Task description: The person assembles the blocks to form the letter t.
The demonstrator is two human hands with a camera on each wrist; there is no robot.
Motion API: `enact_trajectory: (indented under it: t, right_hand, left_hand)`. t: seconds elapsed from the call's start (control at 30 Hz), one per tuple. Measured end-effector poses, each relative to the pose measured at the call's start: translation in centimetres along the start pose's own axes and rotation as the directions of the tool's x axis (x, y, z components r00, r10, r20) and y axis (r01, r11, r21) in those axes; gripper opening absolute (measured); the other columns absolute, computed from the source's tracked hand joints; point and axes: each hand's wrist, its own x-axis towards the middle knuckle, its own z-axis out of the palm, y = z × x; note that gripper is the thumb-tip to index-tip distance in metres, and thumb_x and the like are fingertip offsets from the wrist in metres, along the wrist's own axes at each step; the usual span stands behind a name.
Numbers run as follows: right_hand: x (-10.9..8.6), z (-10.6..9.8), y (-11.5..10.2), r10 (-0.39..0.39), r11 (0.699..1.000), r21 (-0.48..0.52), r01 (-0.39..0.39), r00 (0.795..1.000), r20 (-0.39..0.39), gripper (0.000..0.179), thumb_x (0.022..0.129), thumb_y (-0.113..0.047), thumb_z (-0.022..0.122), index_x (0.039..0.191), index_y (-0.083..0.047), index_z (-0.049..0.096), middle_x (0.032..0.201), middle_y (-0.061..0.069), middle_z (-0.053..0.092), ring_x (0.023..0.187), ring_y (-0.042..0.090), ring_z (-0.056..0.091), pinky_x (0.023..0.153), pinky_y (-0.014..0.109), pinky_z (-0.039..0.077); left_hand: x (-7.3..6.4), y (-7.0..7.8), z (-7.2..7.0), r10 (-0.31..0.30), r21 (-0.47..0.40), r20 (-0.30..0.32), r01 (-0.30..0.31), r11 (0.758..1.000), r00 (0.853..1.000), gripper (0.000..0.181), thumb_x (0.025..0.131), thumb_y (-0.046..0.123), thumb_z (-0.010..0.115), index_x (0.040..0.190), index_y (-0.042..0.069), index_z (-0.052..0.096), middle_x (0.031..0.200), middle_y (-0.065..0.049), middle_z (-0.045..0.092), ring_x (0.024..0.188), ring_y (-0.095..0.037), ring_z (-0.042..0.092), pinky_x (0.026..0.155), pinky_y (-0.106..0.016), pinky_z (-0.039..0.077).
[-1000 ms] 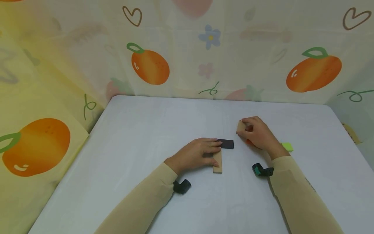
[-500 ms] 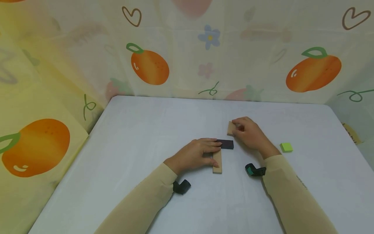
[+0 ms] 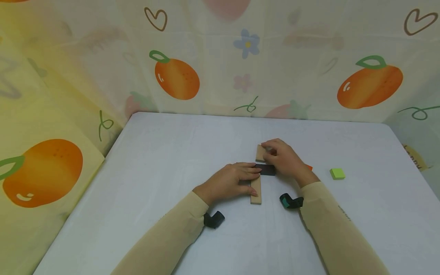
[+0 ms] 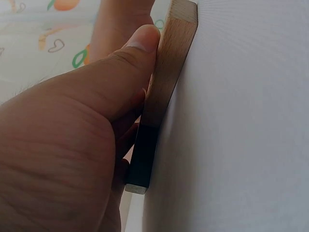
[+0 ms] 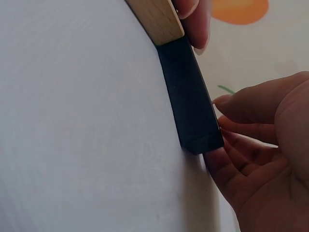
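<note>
A plain wooden block (image 3: 256,189) lies lengthwise on the white table, its far end against a black block (image 3: 268,170) set crosswise. My left hand (image 3: 232,181) rests over both, thumb on the wooden block and straight fingers on the black one's left part, which they hide. Just beyond the black block, my right hand (image 3: 287,158) pinches another plain wooden block (image 3: 260,153) between thumb and fingers. In the right wrist view the right hand (image 5: 260,145) reaches behind the black block (image 5: 190,96), hiding what it pinches.
A lime-green block (image 3: 337,173) lies on the table (image 3: 374,198) to the right. Part of an orange block (image 3: 309,167) peeks out beside the right wrist. A curtain printed with fruit (image 3: 213,57) stands behind the table's far edge.
My right hand has carried its wooden block leftward, from right of the black block to just beyond it. The lime-green block is now fully uncovered. My left hand has stayed put.
</note>
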Motion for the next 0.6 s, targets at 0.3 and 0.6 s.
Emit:
enact_trajectory:
  t: [0.3,0.6]
  right_hand:
    - [0.4,0.8,-0.6,-0.005,1.000,0.025,0.004,1.000,0.022,0.039,0.109,-0.007,0.064,0.146,0.004,0.064,0.148,0.023,0.058,0.122,0.041,0.065,0.106,0.058,0.050]
    - [0.4,1.1,-0.4,0.009,0.999,0.047,-0.010,0.999,0.030,0.039,0.109,-0.009,0.065,0.147,0.001,0.066,0.149,0.019,0.059,0.123,0.037,0.064,0.109,0.057,0.048]
  left_hand:
    - [-0.1,-0.2,0.1,0.013,0.000,-0.002,-0.013,1.000,1.000,0.059,0.094,0.034,0.089,0.142,0.003,0.072,0.143,-0.005,0.069,0.150,-0.022,0.049,0.122,-0.032,0.035]
    - [-0.1,-0.1,0.0,0.015,-0.009,-0.005,-0.015,1.000,1.000,0.058,0.094,0.033,0.089,0.139,0.002,0.073,0.147,-0.005,0.066,0.152,-0.024,0.046,0.122,-0.032,0.035]
